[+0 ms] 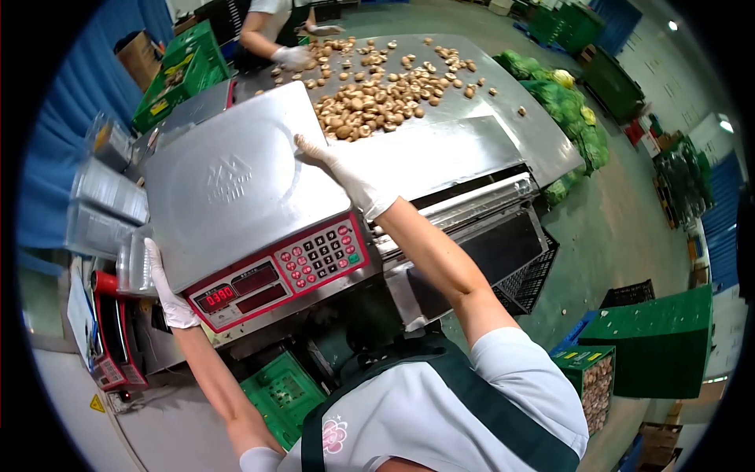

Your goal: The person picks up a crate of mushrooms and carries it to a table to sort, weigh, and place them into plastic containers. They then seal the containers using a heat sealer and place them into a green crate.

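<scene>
A digital weighing scale (pixel 236 185) with a flat steel plate fills the near left of the work surface, tilted in my view. Red digits glow on its display (pixel 216 297), beside a keypad (pixel 318 256). My left hand (pixel 171 291), in a white glove, grips the scale's left side near the front corner. On the opposite side, my gloved right hand (pixel 346 173) holds the right edge, a fingertip showing over the plate. The undersides of both hands are hidden. Beyond the scale lies a heap of brown mushrooms (pixel 373 102) on the steel table (pixel 543 145).
Across the table, a co-worker's gloved hand (pixel 291 57) is among the mushrooms. Clear plastic containers (pixel 110 193) are stacked at left. A steel wrapping machine (pixel 464 212) adjoins the scale. Green net bags (pixel 570 118) stand at right; a green crate (pixel 283 393) sits below.
</scene>
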`<move>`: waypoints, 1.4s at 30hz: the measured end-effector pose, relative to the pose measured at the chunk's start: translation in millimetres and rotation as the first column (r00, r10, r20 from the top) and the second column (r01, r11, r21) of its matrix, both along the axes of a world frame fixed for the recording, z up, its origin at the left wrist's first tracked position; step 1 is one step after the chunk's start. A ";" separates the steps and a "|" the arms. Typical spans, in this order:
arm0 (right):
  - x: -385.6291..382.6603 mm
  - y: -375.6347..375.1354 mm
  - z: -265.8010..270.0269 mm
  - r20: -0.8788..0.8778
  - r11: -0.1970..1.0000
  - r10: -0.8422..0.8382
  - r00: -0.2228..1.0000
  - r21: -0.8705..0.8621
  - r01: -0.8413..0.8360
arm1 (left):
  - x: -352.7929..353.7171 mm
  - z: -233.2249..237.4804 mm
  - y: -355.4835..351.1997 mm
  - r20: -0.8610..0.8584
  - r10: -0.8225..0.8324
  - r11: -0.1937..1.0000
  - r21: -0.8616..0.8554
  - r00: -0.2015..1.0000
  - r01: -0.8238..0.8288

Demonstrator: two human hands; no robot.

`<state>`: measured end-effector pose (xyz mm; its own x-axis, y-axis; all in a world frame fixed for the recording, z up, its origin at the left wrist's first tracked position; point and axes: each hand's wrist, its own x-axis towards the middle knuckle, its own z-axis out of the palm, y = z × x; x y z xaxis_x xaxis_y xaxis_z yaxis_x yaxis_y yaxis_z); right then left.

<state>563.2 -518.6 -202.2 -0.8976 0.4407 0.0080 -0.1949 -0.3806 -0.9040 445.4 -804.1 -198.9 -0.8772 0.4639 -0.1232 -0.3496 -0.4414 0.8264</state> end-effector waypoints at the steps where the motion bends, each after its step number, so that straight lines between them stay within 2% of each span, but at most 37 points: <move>1: 14.5 11.6 11.5 0.024 1.000 -0.025 0.999 -0.007 0.025 | 7.1 9.1 13.6 -0.035 -0.023 1.000 0.006 0.999 0.023; 6: 93.3 105.6 52.1 0.022 0.980 -0.175 0.984 0.097 0.172 | 66.0 50.0 115.7 -0.137 -0.030 0.998 -0.060 0.990 0.022; 7: 116.5 123.9 60.9 0.043 0.980 -0.180 0.983 0.095 0.175 | 77.0 54.0 137.8 -0.122 -0.118 0.993 -0.009 0.986 0.118; 9: 154.6 180.0 60.4 0.084 0.958 -0.214 0.973 0.212 0.193 | 113.2 67.9 190.6 -0.164 -0.156 0.987 0.000 0.974 0.159; 10: 181.9 193.9 70.8 0.075 0.940 -0.269 0.960 0.239 0.245 | 128.2 69.5 217.0 -0.181 -0.167 0.986 -0.015 0.969 0.167; 12: 228.6 248.6 71.2 0.164 0.904 -0.377 0.911 0.281 0.324 | 159.4 64.3 274.9 -0.263 -0.155 0.987 -0.085 0.952 0.137; 13: 257.7 256.8 90.5 0.193 0.875 -0.439 0.877 0.312 0.370 | 182.9 64.6 305.2 -0.271 -0.159 0.985 -0.106 0.949 0.135; 14: 275.6 301.8 74.5 0.110 0.867 -0.453 0.884 0.286 0.409 | 207.6 66.2 336.5 -0.277 -0.162 0.983 -0.135 0.947 0.128; 16: 322.0 350.9 73.4 0.127 0.852 -0.507 0.852 0.226 0.473 | 241.6 58.1 392.9 -0.146 -0.329 0.936 -0.184 0.933 0.301; 17: 346.2 396.4 61.8 0.179 0.877 -0.476 0.861 0.172 0.449 | 257.0 49.3 424.8 -0.220 -0.320 0.922 -0.296 0.921 0.250; 18: 368.0 417.3 58.7 0.187 0.875 -0.483 0.855 0.138 0.464 | 258.1 28.8 451.1 -0.120 -0.510 0.857 -0.151 0.852 0.492; 19: 388.8 436.5 58.2 0.233 0.908 -0.418 0.878 0.078 0.412 | 258.6 -1.0 494.1 -0.128 -0.524 0.849 -0.157 0.842 0.504; 20: 407.9 452.3 57.4 0.279 0.932 -0.354 0.893 0.019 0.363 | 275.7 -5.3 523.6 -0.090 -0.573 0.817 -0.149 0.815 0.558; 21: 422.4 464.2 54.3 0.304 0.925 -0.363 0.881 0.007 0.380 | 292.5 -10.7 548.8 -0.134 -0.603 0.798 -0.096 0.786 0.595; 22: 436.5 474.3 51.1 0.328 0.915 -0.379 0.865 -0.003 0.402 | 324.8 18.3 553.6 -0.053 -0.538 0.841 -0.099 0.841 0.532; 23: 450.0 485.5 43.3 0.322 0.908 -0.394 0.861 -0.011 0.419 | 330.5 14.1 575.7 -0.026 -0.585 0.809 -0.086 0.811 0.581; 24: 460.2 494.9 33.9 0.317 0.899 -0.411 0.855 -0.015 0.438 | 329.6 -8.1 610.2 0.090 -0.649 0.760 0.036 0.755 0.649; 25: 469.8 502.1 26.7 0.331 0.887 -0.427 0.841 -0.027 0.461 | 338.1 -2.5 621.8 0.177 -0.669 0.735 0.012 0.722 0.678; 26: 479.2 510.9 18.6 0.344 0.873 -0.444 0.827 -0.040 0.486 | 342.5 -11.2 636.7 0.078 -0.692 0.702 -0.157 0.717 0.695; 28: 504.0 556.0 -16.4 0.405 0.850 -0.498 0.767 0.050 0.525 | 350.7 -43.3 677.9 0.132 -0.699 0.677 -0.197 0.703 0.709; 29: 512.0 570.5 -30.4 0.458 0.847 -0.497 0.737 0.069 0.528 | 353.9 -78.1 705.7 0.146 -0.695 0.661 -0.258 0.704 0.705; 30: 517.0 584.0 -42.4 0.463 0.873 -0.449 0.764 0.047 0.485 | 355.6 -100.6 725.8 0.161 -0.688 0.642 -0.319 0.707 0.697; 32: 518.6 601.6 -63.8 0.501 0.888 -0.402 0.767 0.011 0.459 | 364.3 -101.3 731.2 0.305 -0.668 0.630 -0.254 0.679 0.734; 34: 517.6 618.7 -89.5 0.561 0.894 -0.380 0.735 0.018 0.449 | 357.4 -211.8 788.6 0.289 -0.644 0.677 -0.217 0.709 0.703; 35: 509.5 611.5 -90.9 0.546 0.899 -0.398 0.737 0.072 0.432 | 354.1 -232.3 800.6 0.332 -0.590 0.688 -0.271 0.736 0.674; 36: 509.5 617.8 -104.2 0.592 0.903 -0.306 0.745 -0.067 0.424 | 352.4 -234.2 798.1 0.382 -0.525 0.691 -0.330 0.760 0.643; 38: 500.0 620.2 -124.5 0.595 0.896 -0.306 0.743 -0.084 0.436 | 345.9 -240.8 803.5 0.442 -0.413 0.698 -0.407 0.796 0.589; 41: 483.9 615.2 -152.5 0.532 0.898 -0.267 0.803 -0.164 0.408 | 332.5 -242.2 807.5 0.471 -0.315 0.703 -0.468 0.824 0.536; 42: 492.8 649.9 -194.8 0.550 0.918 -0.211 0.808 -0.173 0.358 | 328.7 -237.3 806.2 0.471 -0.300 0.700 -0.482 0.829 0.527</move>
<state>1056.0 131.3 -397.0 -0.5715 0.5966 -0.5634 0.1292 -0.6127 -0.7797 774.1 2.1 -436.2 -0.4602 0.5082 -0.7280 -0.6754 0.3319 0.6586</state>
